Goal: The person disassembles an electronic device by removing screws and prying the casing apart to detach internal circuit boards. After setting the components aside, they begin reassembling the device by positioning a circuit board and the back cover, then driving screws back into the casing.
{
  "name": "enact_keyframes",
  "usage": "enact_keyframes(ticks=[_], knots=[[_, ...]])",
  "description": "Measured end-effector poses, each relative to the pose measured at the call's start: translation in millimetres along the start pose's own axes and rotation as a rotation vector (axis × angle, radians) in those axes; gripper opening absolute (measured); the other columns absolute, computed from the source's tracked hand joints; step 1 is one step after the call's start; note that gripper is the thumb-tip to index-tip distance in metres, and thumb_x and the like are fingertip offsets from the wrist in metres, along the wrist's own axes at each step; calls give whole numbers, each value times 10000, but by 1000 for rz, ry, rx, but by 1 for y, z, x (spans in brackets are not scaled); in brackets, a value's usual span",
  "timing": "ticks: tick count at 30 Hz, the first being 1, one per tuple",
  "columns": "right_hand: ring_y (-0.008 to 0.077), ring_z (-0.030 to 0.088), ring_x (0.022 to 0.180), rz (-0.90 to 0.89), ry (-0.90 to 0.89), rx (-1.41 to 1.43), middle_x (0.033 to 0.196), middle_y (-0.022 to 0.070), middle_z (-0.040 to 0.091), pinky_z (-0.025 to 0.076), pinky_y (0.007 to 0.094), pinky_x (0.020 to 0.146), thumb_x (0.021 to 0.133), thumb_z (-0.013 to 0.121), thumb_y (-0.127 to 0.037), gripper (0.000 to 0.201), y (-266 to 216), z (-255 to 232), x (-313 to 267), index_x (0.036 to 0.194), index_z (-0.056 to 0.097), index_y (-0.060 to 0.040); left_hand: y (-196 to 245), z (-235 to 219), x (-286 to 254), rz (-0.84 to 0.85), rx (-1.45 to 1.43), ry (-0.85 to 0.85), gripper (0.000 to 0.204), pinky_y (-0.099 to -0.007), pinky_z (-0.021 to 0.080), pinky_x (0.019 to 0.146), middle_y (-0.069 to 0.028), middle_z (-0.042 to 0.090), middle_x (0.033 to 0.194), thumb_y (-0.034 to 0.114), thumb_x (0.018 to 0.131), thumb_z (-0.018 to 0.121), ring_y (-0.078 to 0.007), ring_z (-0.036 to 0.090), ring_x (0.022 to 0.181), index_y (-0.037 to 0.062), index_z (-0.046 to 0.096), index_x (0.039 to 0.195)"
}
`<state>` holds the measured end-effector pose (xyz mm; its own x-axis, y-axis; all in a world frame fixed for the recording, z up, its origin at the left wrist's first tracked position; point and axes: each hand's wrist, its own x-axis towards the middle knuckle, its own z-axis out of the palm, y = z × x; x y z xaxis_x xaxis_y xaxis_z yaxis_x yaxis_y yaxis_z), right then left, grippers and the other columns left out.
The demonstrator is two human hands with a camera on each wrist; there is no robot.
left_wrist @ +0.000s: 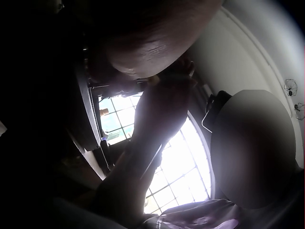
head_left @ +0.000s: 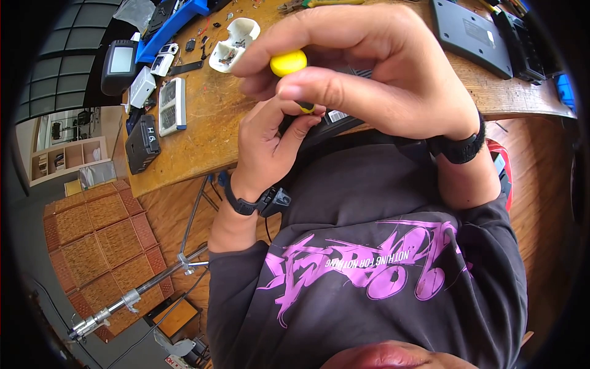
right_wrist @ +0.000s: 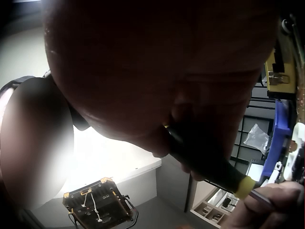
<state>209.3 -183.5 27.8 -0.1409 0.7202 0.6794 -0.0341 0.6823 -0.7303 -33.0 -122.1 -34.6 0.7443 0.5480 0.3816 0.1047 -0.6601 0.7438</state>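
Observation:
In the head view the right hand (head_left: 381, 80) curls its thumb and fingers round a screwdriver with a yellow end cap (head_left: 289, 62). Its black handle (right_wrist: 205, 155) and yellow collar (right_wrist: 245, 187) slant down in the right wrist view, inside the right hand (right_wrist: 157, 71). Lower and to the left, the left hand (head_left: 267, 141) pinches thumb and fingertips at the metal shaft (right_wrist: 261, 198). Under the hands lies a dark device with a white label (head_left: 337, 115), partly hidden. Dim light in the left wrist view shows the left hand (left_wrist: 147, 47) but hides the tip.
A white dish (head_left: 220, 59) with small parts stands on the wooden table (head_left: 203, 144). Left of it are a white-framed case (head_left: 173, 106), a black box (head_left: 142, 144) and a blue tray (head_left: 150, 50). A large dark grey device (head_left: 472, 37) lies at the right.

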Motion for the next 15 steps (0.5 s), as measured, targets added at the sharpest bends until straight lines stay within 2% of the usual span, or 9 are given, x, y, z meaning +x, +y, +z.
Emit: enact_keyframes(ticks=[3,4,5,7,8,9,11,15], knots=[[145,802,993,82,62,-108,1091,100,858,645,278,911,1052,866,-115,272,-29,-1,-5,1271,814,38,-9,1,-8,-15,47,6,115,-388,619,900,-141,819,1109,7,1044,815,-298,813,1021,17,776,1152],[151,804,965,-41,30,92,1074,101,855,639,268,888,1053,864,-145,255,-1,-4,-4,1234,824,31,-8,1,-6,-15,48,6,115,-388,619,900,-141,819,1109,7,1044,815,-298,813,1021,17,776,1152],[151,804,965,-43,29,92,1074,101,855,639,268,888,1053,864,-145,255,-6,-10,-5,1234,824,31,-5,2,-4,47,90,17,129,-393,616,899,-145,818,1118,3,1048,804,-308,810,1028,18,780,1174],[195,817,962,103,-218,-291,1086,131,854,638,280,879,1057,859,-185,287,-42,-19,5,1228,817,42,0,0,-1,107,135,29,146,-399,614,899,-148,816,1126,-1,1052,792,-318,808,1035,19,784,1196],[238,836,960,148,-18,-325,1091,169,856,644,302,860,1062,848,-216,328,-68,6,12,1246,812,52,2,-1,-1,72,109,4,155,-404,611,898,-150,814,1128,3,1051,791,-331,806,1043,22,786,1205],[238,836,960,149,-19,-326,1091,169,856,644,302,860,1062,848,-216,328,-55,5,9,1246,812,52,5,-1,0,37,82,-21,165,-410,609,896,-152,812,1129,7,1050,791,-343,805,1052,26,788,1214],[242,854,999,-157,34,9,1137,202,866,660,319,874,1054,863,-195,348,-13,2,-3,1279,808,65,5,-2,1,29,29,-34,186,-416,607,892,-155,812,1137,24,1046,804,-371,805,1043,31,790,1231],[214,864,969,-256,135,144,1113,192,879,671,302,853,1038,887,-180,343,5,9,-7,1275,824,60,-9,2,-6,74,89,30,153,-405,605,891,-136,838,1095,51,1062,799,-341,817,1019,46,802,1215]])
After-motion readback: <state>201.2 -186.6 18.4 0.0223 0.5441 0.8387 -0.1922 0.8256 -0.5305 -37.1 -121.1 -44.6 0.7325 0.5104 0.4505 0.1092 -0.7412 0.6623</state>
